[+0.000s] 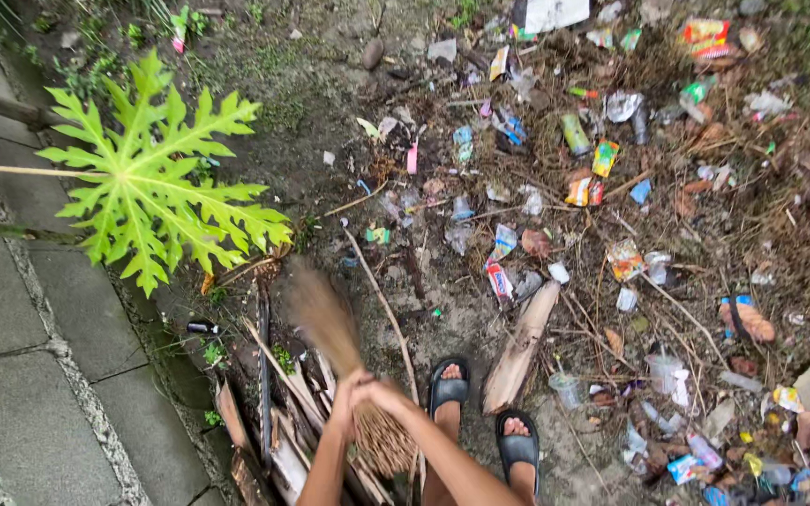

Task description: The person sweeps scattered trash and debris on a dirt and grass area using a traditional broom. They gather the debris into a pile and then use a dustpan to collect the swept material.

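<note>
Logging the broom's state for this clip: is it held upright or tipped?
Tipped. Both hands grip the broom near the bundle's bound end, and its blurred bristles slant up-left over the dirt.

A single head-worn camera is looking steeply down from standing height, facing forward over the person's own feet (480,412), taking in littered ground (611,234) ahead and paving (21,356) at left.

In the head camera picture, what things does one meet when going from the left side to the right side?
Paved stone slabs → large green lobed leaf → stick broom gripped by both hands, left hand and right hand → feet in black sandals → flat piece of wood → litter of wrappers and plastic cups.
</note>
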